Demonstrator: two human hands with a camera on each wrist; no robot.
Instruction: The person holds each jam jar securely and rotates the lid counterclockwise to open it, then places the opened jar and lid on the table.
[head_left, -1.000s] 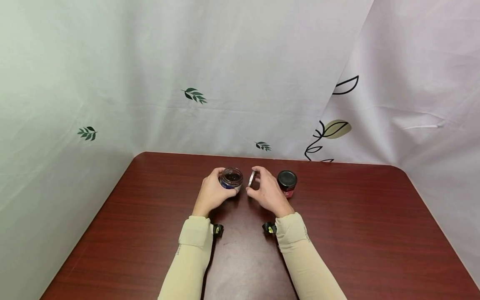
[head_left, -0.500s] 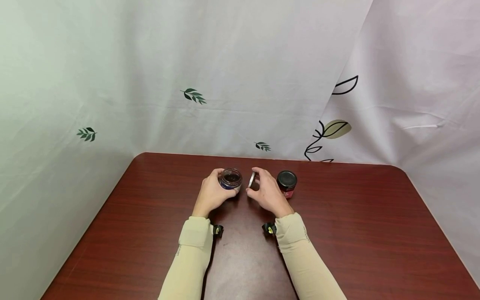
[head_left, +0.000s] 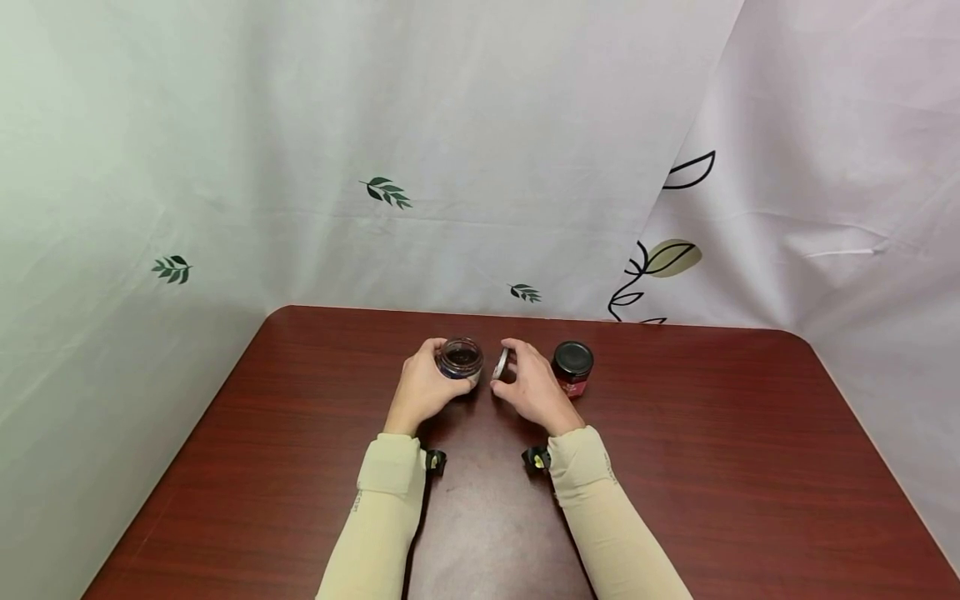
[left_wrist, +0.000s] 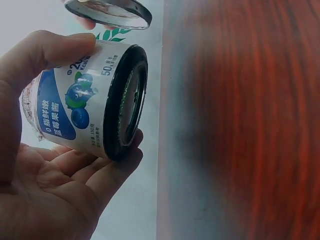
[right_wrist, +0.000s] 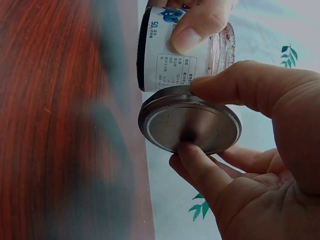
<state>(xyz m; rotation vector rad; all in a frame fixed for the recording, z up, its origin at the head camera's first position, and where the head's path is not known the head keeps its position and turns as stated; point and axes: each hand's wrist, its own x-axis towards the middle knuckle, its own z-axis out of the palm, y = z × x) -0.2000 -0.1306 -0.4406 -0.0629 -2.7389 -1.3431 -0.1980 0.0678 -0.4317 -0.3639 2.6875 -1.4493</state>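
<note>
My left hand [head_left: 426, 385] grips a blueberry jam jar [left_wrist: 75, 105] round its side, thumb on one side and fingers on the other. The jar has a white and blue label, and in the head view its uncovered mouth and dark contents show. Its base is visible in the left wrist view, so it is held off the table. My right hand [head_left: 534, 388] pinches a round metal lid [right_wrist: 190, 125] between thumb and fingers. In the head view the lid stands steeply tilted, just right of the jar and apart from it.
A second jar [head_left: 573, 360] with a black lid and a red label stands right beside my right hand. The reddish-brown wooden table [head_left: 712, 467] reaches back to a white cloth [head_left: 480, 150] with leaf prints.
The lid has turned a little in my right hand, showing more of its face, and that hand has shifted slightly left. My left hand and the jar have barely moved.
</note>
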